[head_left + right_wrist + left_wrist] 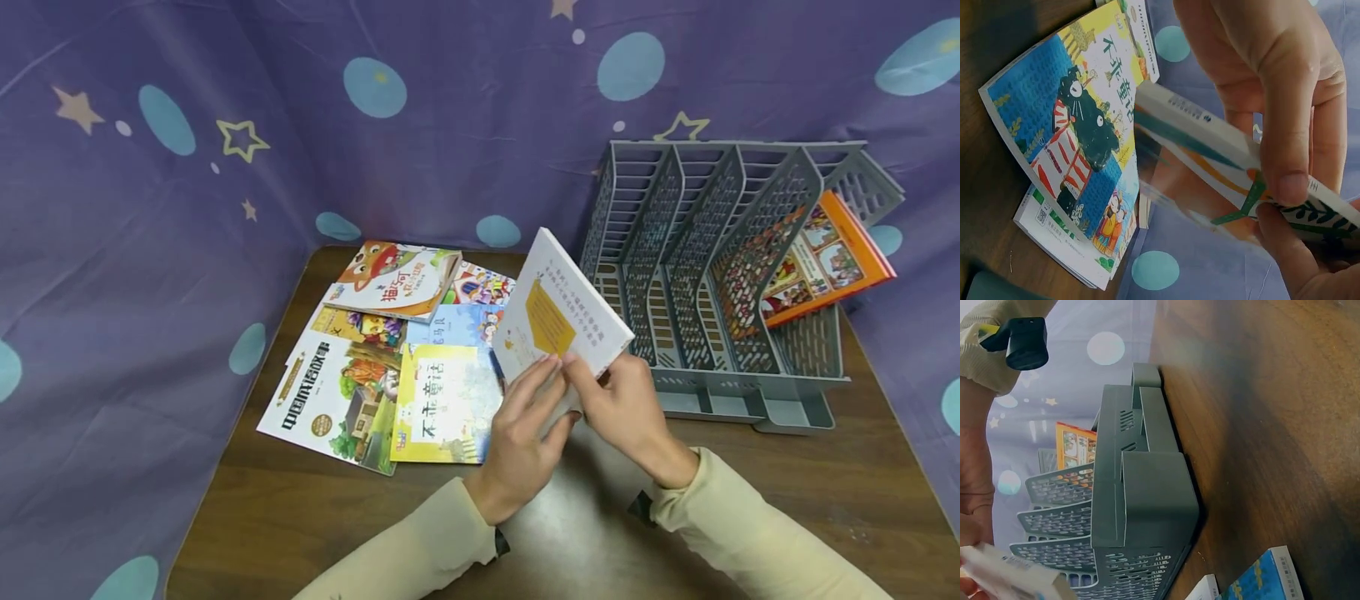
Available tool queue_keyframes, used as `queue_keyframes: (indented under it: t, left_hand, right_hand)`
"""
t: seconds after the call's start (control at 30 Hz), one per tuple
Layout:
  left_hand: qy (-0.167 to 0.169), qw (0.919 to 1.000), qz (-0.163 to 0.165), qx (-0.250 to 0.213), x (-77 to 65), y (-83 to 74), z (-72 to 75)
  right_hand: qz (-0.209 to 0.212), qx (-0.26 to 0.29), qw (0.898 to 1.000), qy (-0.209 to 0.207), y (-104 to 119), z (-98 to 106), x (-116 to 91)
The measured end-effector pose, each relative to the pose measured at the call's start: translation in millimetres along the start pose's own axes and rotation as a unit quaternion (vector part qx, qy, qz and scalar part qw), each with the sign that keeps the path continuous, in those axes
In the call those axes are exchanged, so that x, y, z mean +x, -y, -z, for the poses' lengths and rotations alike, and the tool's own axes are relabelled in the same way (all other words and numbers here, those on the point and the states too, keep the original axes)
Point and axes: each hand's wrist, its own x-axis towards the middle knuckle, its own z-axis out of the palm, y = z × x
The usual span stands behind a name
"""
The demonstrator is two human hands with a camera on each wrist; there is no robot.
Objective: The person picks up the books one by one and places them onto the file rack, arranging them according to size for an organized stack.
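A white paperback book [551, 283] with a mustard-coloured patch on its visible cover is held up, tilted, above the table. My left hand [521, 437] grips its lower edge, fingers lying across the cover. The right hand [630, 408] pinches the same book at its lower right corner, thumb on the cover. In the right wrist view, the book's spine [1200, 119] and a cover with green and orange shapes show. Just left of the hands lies a yellow book [450, 408], whose other half has a black cat [1088, 119] on blue.
A grey slatted file rack [750, 379] with several compartments stands at the right. An orange-edged book [832, 258] leans in its rightmost part. Several picture books, including a white one with a house [330, 400] and one with a deer [397, 279], overlap at the left. A patterned curtain [465, 125] hangs behind.
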Motion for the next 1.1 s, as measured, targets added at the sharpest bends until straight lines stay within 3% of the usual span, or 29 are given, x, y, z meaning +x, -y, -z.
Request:
queue_keyframes:
  t: [0.3, 0.6, 0.87, 1.1]
  left_hand:
    - [0.057, 0.9981, 0.021, 0.004, -5.5, 0.1, 4.2]
    - [0.099, 0.9925, 0.072, -0.003, -13.9, 8.1, 19.7]
    - [0.089, 0.9874, 0.13, 0.0, -25.6, 27.4, 43.0]
    - [0.076, 0.9769, 0.192, 0.053, -38.5, 51.7, 71.5]
  right_hand:
    - [0.01, -0.013, 1.0, -0.019, -5, 3, 0]
    - [0.016, 0.001, 0.999, -0.042, -3, 12, 0]
    - [0.019, 0.001, 0.998, -0.056, -5, 19, 0]
    - [0.035, -0.017, 0.996, -0.075, -6, 30, 0]
